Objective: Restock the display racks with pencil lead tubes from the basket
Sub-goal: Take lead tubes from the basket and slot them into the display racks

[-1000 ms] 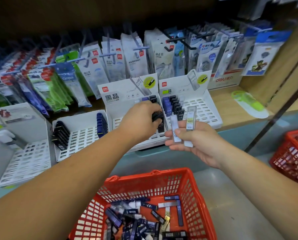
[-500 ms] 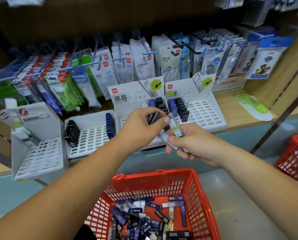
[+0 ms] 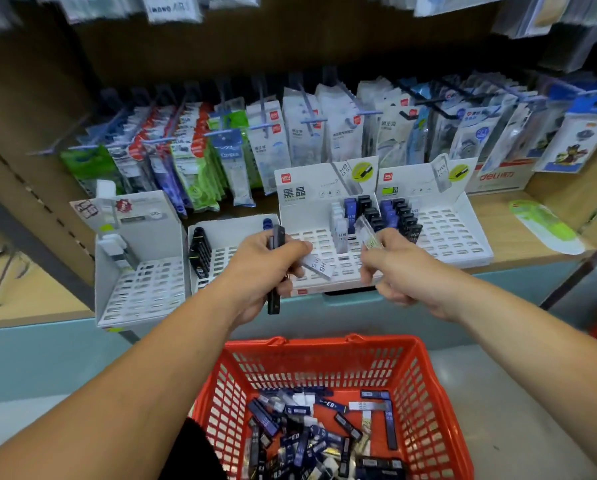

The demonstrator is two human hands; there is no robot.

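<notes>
My grips, touching mid-frame half a second ago, have drawn apart. My left grip (image 3: 255,271) now clutches the dark lead tubes (image 3: 277,237) upright, plus a clear tube (image 3: 319,265) marked "HB" that my right held before. My right grip (image 3: 401,275) pinches one yellow-labelled clear tube (image 3: 369,233). Behind them the white display rack (image 3: 304,209) reads "deli", "黑晶" and "HB 0.5". A hanging blue pack (image 3: 229,154) reads "Campus". More loose tubes (image 3: 307,438) lie in the red basket (image 3: 324,344) at lower centre.
</notes>
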